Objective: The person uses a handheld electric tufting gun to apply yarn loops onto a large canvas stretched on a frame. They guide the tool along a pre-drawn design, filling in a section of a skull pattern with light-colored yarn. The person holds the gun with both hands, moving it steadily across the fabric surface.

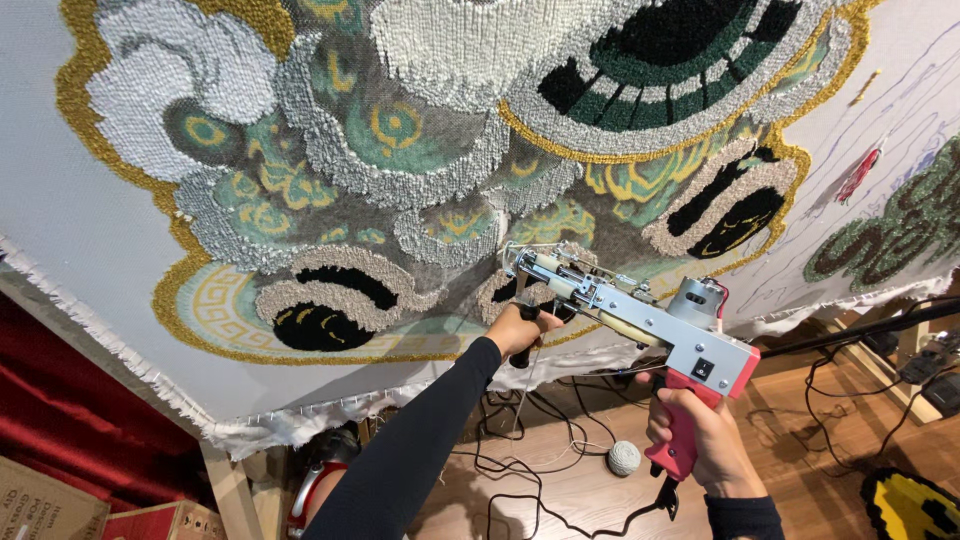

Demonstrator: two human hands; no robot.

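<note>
Long black close-fitting sleeves are worn on both arms, ending at the wrists; the left hand (519, 331) and right hand (705, 440) are left uncovered.

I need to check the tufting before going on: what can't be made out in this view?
- Needle tip of the tufting gun: hidden by the gun's front frame, head view.
- Left hand palm and front handle: covered by fingers.
- Trigger: covered by the right hand.
- Rug cloth: top and sides cut off by the picture's edges.
</note>
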